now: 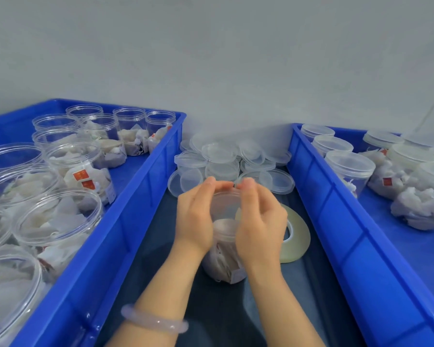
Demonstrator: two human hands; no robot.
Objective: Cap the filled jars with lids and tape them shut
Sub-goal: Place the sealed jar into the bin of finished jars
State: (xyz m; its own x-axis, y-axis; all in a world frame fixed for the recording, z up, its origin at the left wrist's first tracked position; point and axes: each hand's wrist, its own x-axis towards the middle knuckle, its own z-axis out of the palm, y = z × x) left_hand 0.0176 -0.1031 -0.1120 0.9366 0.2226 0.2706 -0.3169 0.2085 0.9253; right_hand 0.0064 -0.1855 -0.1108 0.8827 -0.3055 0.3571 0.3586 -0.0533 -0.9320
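Bracelet (154, 321) on wrist at 6 o'clock; left hand (196, 216) and right hand (259, 221) both curl round lid (226, 200) atop filled jar (223, 266), frame centre; tape roll (296, 236) at its 3 o'clock. Risk: uneven pressing seats lid crooked, or tips jar, since nothing steadies its base.

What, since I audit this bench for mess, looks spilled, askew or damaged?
Nothing looks spilled or broken. Only the loose lids between the blue bins lie in an untidy heap, several tilted or overlapping.
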